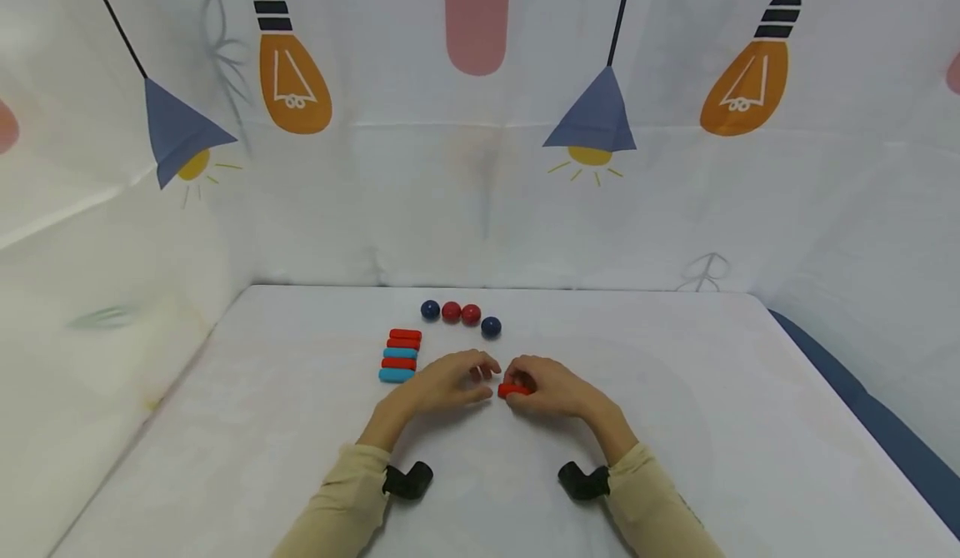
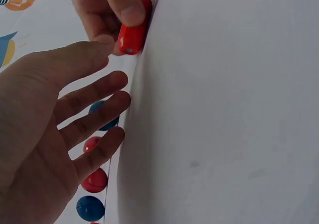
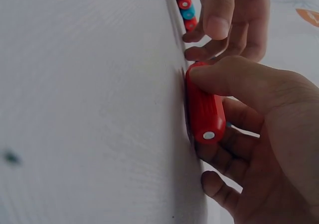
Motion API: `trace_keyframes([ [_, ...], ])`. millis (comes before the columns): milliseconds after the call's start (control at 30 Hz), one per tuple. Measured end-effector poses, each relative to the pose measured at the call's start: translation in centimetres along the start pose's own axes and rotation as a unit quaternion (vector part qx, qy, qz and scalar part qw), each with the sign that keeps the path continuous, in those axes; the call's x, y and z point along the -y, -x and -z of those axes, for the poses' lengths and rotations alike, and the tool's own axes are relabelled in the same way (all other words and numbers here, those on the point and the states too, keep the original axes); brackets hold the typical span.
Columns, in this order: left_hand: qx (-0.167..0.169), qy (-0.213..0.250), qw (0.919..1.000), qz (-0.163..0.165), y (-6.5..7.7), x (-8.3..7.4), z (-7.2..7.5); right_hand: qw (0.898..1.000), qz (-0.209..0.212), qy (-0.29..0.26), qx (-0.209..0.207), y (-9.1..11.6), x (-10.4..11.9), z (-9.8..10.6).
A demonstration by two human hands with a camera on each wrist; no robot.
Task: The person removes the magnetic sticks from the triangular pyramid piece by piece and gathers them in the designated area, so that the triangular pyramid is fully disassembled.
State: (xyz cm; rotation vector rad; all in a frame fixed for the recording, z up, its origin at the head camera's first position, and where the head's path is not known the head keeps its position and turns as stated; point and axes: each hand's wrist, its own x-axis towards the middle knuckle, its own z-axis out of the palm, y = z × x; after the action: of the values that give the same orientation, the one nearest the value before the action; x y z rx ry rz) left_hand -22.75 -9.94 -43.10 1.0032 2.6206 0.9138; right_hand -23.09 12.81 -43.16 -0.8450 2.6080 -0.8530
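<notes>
My right hand (image 1: 553, 388) pinches a short red rod (image 1: 511, 391) low over the white table, thumb on one side and fingers on the other. In the right wrist view the rod (image 3: 206, 109) has rounded edges and a pale round dot on its end. Just left of it, my left hand (image 1: 444, 381) holds nothing, its fingers spread and its thumb tip close to the rod. In the left wrist view, the left fingers (image 2: 94, 115) partly cover some of the balls behind them.
Red and light blue rods (image 1: 399, 364) lie stacked side by side in a column left of my left hand. Farther back sit two red balls (image 1: 452, 312) between two dark blue balls (image 1: 491, 326). A white printed curtain (image 1: 420, 208) stands behind the table (image 1: 675, 425).
</notes>
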Motion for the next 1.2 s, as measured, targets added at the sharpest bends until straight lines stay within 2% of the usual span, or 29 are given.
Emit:
trace_keyframes([
  [167, 0.008, 0.002, 0.9999, -0.011, -0.2, -0.4, -0.8, 1.0, 0.015, -0.019, 0.003, 0.0, -0.4, 0.0],
  [300, -0.001, -0.013, 0.9998, -0.016, -0.4, -0.7, -1.0, 0.999, 0.018, -0.046, 0.011, 0.0, -0.5, 0.0],
  [533, -0.02, -0.025, 0.9992, -0.023, -0.8, -0.9, -1.3, 0.998, 0.022, -0.057, 0.016, -0.1, -0.7, 0.0],
  [633, -0.024, -0.037, 0.9988, -0.021, -0.9, -0.7, -1.4, 0.998, 0.028, -0.061, 0.016, -0.1, -0.8, -0.1],
  [833, -0.016, -0.028, 0.9994, -0.007, -0.9, -0.5, -1.4, 0.998, 0.028, -0.055, 0.018, -0.1, -0.7, -0.1],
  [1033, -0.013, -0.012, 0.9998, 0.005, -0.4, -0.2, -0.5, 0.998, 0.034, -0.05, 0.016, -0.1, -0.6, -0.1],
  [1200, -0.01, 0.019, 0.999, 0.039, 0.8, 0.5, 1.6, 0.998, 0.035, -0.05, 0.02, -0.4, -0.3, -0.1],
])
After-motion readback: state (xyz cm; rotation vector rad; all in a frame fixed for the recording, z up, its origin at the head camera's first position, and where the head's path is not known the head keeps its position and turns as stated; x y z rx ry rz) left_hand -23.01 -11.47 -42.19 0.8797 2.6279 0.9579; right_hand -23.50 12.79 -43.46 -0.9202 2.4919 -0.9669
